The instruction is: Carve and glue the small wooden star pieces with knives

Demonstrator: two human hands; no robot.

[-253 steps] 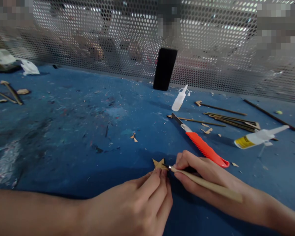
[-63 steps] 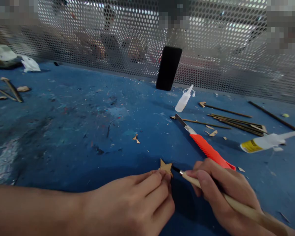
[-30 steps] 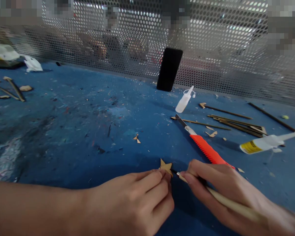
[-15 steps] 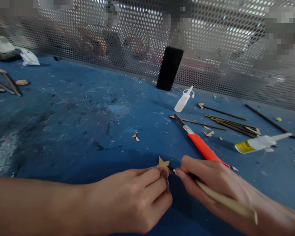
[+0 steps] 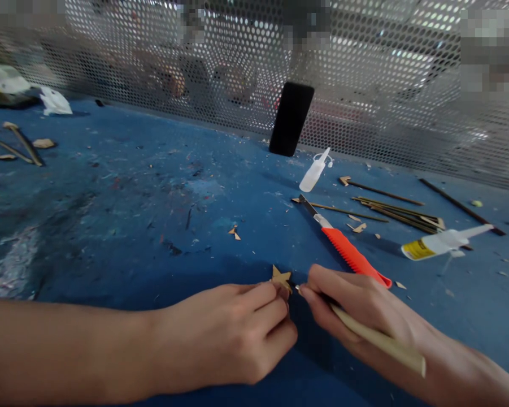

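Observation:
A small tan star [image 5: 281, 276] is pinched by its lower edge in the fingertips of my left hand [image 5: 241, 328], low in the middle of the view. My right hand [image 5: 356, 311] grips a brush with a pale handle [image 5: 381, 341], whose dark tip is at the right side of the star. Whether the tip touches the star I cannot tell. Just beyond my right hand lies a cutter knife with an orange handle [image 5: 351, 251].
Behind stand a black phone [image 5: 291, 118] against a perforated metal screen [image 5: 237, 85] and a small white bottle [image 5: 314, 172]. Thin dark sticks [image 5: 398, 215] and a yellow-labelled bottle [image 5: 432, 246] lie right. More wood pieces [image 5: 25, 144] lie far left.
The rear end of the brush handle has swung slightly left. Both hands appear a little higher in view, still holding the star and the brush.

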